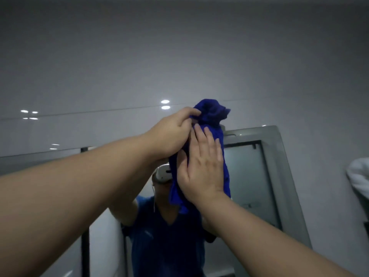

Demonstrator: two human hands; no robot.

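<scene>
A dark blue cloth point(211, 114) hangs bunched in front of a wall mirror point(249, 170), its top above the mirror's upper edge. My left hand point(171, 132) grips the cloth near its top, fingers curled into the fabric. Straight fingers of my right hand point(203, 166) lie flat against the cloth's lower part. Both arms reach up from the bottom of the view. Whether the cloth touches the glass cannot be told.
The mirror reflects a person in a blue shirt point(165, 236) with a white headset point(163, 172), and a door frame point(279, 176). Glossy grey wall tiles point(139, 66) fill the space above. A white cloth-like object point(359, 180) shows at the right edge.
</scene>
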